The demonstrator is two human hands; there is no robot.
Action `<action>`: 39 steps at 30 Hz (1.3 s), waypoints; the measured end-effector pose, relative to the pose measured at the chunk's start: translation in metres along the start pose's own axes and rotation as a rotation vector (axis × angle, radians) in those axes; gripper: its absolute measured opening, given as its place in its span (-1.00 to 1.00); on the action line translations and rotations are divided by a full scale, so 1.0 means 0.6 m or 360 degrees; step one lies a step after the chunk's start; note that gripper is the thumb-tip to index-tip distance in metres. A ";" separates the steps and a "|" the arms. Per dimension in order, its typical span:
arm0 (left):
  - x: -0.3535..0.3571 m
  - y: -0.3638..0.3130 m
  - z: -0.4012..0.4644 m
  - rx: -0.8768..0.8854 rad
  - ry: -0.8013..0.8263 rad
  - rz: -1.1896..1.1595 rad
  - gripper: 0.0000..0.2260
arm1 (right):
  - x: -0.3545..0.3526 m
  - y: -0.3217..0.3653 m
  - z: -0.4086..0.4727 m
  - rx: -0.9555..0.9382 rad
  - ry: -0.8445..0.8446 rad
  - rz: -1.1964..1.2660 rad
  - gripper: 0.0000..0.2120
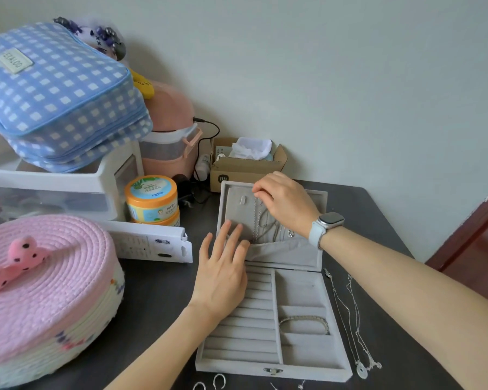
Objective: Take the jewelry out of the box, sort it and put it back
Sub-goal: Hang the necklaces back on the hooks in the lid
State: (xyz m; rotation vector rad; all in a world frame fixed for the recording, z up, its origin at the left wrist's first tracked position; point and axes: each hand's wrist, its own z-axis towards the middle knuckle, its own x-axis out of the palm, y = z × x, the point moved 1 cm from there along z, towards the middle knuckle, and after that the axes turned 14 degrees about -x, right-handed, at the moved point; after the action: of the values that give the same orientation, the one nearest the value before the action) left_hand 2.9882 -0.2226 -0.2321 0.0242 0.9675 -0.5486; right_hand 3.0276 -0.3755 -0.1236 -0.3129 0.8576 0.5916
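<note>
Jewelry box (273, 316) lies open on the dark surface (164, 291). Your left hand (223, 274) rests flat, fingers straight, against the lid's lower left. Your right hand (285, 202) pinches a chain (255, 220) hanging inside the lid. 1 bracelet (304, 323) sits in a compartment; 2 necklaces (350, 319) lie beside the box.

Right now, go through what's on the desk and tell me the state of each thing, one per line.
Jewelry box: open, lid propped up.
Hanging necklaces: in the lid, ends in its pocket.
Bracelet: in a right-hand compartment.
Two necklaces: laid out on the desk, right of the box.
Left hand: flat against the lid.
Right hand: pinching a necklace top.
</note>
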 end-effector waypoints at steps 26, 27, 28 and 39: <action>-0.014 -0.001 -0.012 -0.0034 0.0115 -0.0101 -0.70 | 0.013 0.044 -0.100 0.0031 0.0329 -0.0303 -0.59; -0.014 -0.001 -0.012 -0.0033 0.0124 -0.0088 -0.70 | 0.011 0.050 -0.113 0.0011 0.0420 -0.0297 -0.58; -0.014 0.000 -0.012 -0.0032 0.0127 -0.0066 -0.68 | 0.006 0.056 -0.126 0.0009 0.0471 -0.0284 -0.57; -0.062 -0.106 -0.045 -0.0340 0.0161 -0.0448 -0.55 | -0.111 0.032 -0.288 0.0635 0.0163 -0.0064 -0.74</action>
State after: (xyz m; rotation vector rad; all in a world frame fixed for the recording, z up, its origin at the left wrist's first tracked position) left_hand 2.9221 -0.2547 -0.2048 -0.2812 1.1323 -0.7044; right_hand 2.8762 -0.4680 -0.1797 0.0027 1.0431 0.3581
